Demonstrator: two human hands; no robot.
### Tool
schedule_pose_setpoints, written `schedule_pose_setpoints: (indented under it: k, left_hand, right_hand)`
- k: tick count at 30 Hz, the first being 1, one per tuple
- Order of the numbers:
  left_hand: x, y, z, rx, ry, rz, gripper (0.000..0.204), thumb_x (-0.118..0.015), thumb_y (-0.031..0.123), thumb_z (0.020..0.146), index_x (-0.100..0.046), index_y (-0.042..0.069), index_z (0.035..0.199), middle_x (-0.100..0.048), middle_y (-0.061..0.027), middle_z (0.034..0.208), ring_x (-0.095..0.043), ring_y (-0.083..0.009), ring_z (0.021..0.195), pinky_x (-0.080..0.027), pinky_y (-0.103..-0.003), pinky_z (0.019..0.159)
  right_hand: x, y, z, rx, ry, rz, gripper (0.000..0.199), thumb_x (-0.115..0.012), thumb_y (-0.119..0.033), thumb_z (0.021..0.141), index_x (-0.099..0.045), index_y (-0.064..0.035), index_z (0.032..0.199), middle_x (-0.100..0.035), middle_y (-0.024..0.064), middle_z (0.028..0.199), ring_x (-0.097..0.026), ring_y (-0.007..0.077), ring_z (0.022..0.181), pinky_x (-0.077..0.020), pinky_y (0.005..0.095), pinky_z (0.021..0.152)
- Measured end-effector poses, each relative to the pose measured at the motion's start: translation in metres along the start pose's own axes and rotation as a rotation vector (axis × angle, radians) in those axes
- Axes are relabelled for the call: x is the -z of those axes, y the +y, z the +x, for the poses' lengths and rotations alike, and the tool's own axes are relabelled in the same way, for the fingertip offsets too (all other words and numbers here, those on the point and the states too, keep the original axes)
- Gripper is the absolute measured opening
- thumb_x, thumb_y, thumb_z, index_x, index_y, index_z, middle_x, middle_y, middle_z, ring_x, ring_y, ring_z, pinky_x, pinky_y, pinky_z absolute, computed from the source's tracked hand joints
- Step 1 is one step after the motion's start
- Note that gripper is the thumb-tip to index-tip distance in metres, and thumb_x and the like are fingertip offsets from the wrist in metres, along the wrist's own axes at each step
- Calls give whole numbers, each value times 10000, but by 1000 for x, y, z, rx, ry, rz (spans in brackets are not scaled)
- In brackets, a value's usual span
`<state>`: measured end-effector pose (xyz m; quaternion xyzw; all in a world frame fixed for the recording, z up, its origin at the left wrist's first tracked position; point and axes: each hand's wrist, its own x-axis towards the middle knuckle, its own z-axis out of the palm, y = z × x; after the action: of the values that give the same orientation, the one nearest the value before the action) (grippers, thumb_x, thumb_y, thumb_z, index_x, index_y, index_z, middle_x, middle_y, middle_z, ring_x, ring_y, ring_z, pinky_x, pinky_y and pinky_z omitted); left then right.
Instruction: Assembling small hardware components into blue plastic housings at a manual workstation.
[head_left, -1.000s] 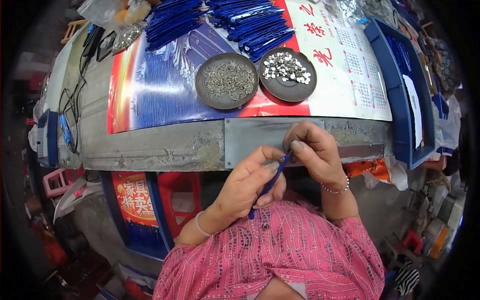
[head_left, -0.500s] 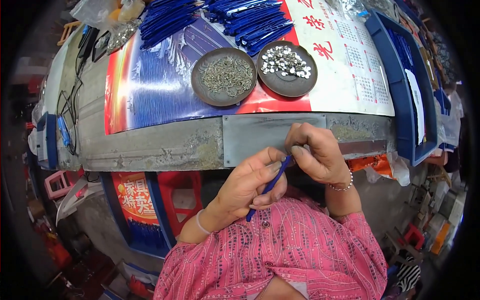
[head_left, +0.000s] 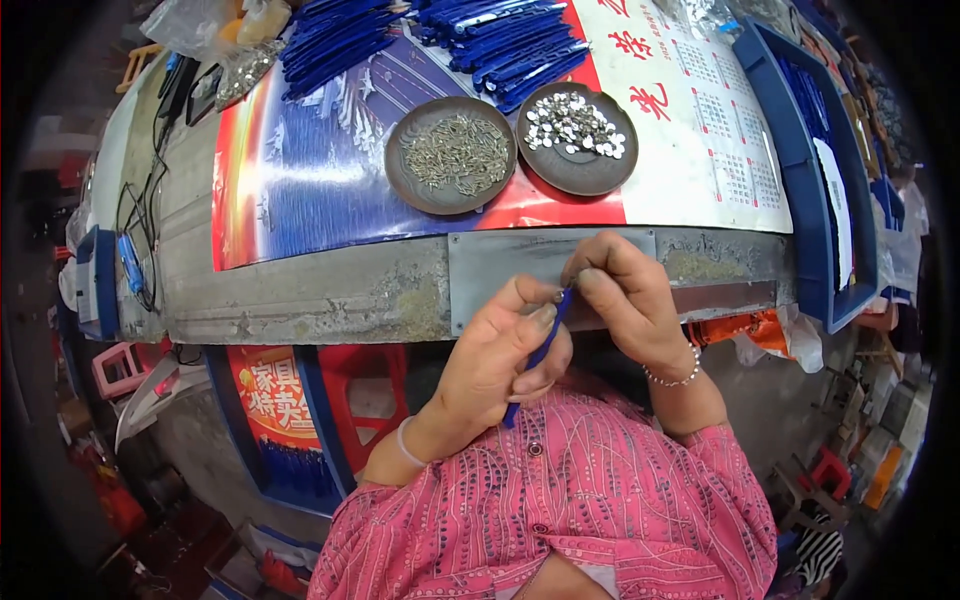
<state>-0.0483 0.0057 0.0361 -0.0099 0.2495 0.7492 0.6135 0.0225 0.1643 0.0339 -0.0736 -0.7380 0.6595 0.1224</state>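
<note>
Left hand [head_left: 495, 355] fingers pinching blue strip [head_left: 537, 352], right hand [head_left: 620, 295] fingers pinching its tip (2 dishes beyond)

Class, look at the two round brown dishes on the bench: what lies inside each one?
The left dish holds a heap of thin metal pins. The right dish holds small shiny silver pieces. The dish floors beneath both heaps are mostly covered, so anything underneath stays hidden.

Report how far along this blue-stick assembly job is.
Done: blue sticks lie heaped at the bench's far edge, though whether they are finished I cannot tell. In hand: the left hand grips one blue stick while the right hand pinches its top end. Left: the pin dish and stud dish remain well stocked.
</note>
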Motion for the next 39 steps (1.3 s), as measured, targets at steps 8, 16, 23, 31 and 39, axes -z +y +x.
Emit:
schedule_pose_setpoints:
  k: [8, 16, 23, 31, 39]
  left_hand:
    - [-2, -23, 0, -576, 172, 721, 208, -478, -10, 911, -466, -9, 1118, -581, -65, 872, -529, -59, 716, -449, -185, 649]
    - [0, -22, -3, -526, 152, 670, 182, -455, -25, 914, -438, -6, 1094, -570, -57, 911, -526, -60, 741, -443, -183, 670]
    - [4, -1, -8, -149, 121, 167, 184, -393, 104, 957, -444, 70, 1130, -546, -96, 711, -381, -45, 450, -294, -160, 401]
    - [11, 9, -9, 194, -49, -307, 193, -396, 157, 947, -463, 108, 1122, -494, -99, 624, -295, -41, 336, -231, -166, 305]
    - [10, 9, -8, 224, -23, -311, 188, -395, 148, 945, -463, 102, 1114, -490, -87, 622, -301, -35, 333, -237, -167, 301]
  right_hand:
    - [-18, -11, -8, -66, 32, 20, 408, -459, -310, 952, -484, 4, 691, -459, 44, 585, -453, 105, 484, -350, 238, 449]
    - [-30, -3, -12, 52, 158, -128, 254, -560, -137, 899, -500, 14, 704, -485, 69, 575, -509, 139, 448, -375, 263, 416]
    - [-23, 1, -11, -178, 137, 218, 194, -523, -185, 923, -488, -6, 858, -495, 6, 690, -446, 49, 548, -369, 208, 481]
    - [-12, -5, -2, -163, 35, 302, 126, -525, -132, 904, -496, -16, 865, -499, 7, 803, -421, 34, 622, -342, 170, 537]
    - [-7, -4, -1, -178, -8, 250, 89, -538, -58, 871, -485, -1, 827, -487, 21, 805, -425, 50, 688, -357, 188, 590]
